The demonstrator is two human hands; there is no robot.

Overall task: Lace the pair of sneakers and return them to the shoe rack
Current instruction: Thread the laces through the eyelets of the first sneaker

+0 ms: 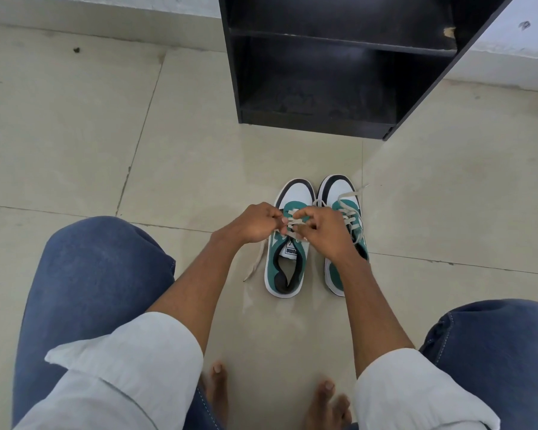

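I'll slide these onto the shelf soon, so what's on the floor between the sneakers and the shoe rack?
Nothing: the head view shows only bare tiled floor between the sneakers and the black shoe rack.

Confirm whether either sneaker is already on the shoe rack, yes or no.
No: both sneakers, the left sneaker and the right sneaker, stand side by side on the tiled floor in front of the black shoe rack.

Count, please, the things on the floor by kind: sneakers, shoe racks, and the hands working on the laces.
Sneakers: 2, the left sneaker and the right sneaker
Shoe rack: 1, the black shoe rack
Hands: 2, the left hand and the right hand, both pinching a lace
Total: 5
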